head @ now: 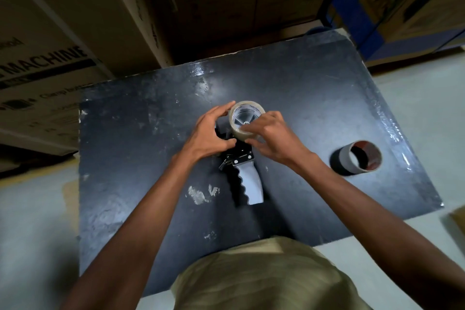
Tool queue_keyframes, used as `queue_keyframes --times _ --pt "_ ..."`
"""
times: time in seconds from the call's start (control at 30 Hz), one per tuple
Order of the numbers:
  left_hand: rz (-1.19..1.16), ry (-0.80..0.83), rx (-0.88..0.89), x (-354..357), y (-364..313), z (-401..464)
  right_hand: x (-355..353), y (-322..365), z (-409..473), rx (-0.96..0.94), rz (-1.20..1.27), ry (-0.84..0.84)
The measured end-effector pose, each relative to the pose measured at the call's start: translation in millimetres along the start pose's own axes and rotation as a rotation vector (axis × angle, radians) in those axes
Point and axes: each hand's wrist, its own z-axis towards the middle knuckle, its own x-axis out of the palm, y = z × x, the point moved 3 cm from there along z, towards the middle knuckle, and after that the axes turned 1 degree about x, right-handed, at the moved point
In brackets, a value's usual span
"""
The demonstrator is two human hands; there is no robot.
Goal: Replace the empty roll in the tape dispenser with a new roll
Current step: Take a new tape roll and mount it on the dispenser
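Head view: your tape dispenser lies on its side near the middle of the dark tabletop, grey scalloped handle pointing toward the near edge, which keeps the spindle facing up at you for loading. The new roll of clear tape sits on the hub wheel, whose spokes show through the core; I judge it seated or nearly so. Your left hand is curled partly closed around the dispenser's head and the roll's left flank, fingertips touching the roll's rim, evidently to brace the tool against turning. Your right hand is cupped over the roll's right and near side, fingers bent and pressing on the tape face, probably pushing it home or hunting the free end; which of the two cannot be told. The empty cardboard core stands on end well apart, toward the right edge, out of the work. Threading through the cutter appears outstanding.
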Motion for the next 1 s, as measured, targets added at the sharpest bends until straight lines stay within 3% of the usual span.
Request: queue_keyframes --times 0.17,0.3,1.0 --pt "0.125 0.006 0.026 -1.0 -7.5 4.4 -21.2 -9.5 5.4 0.147 0.152 -0.109" --pt "0.170 0.013 0.026 -2.5 -10.6 12.6 -31.8 -17.8 12.7 0.281 0.181 0.048" --pt "0.166 0.035 -0.004 3.2 -9.4 29.2 -33.4 -14.8 27.2 0.364 0.160 0.097"
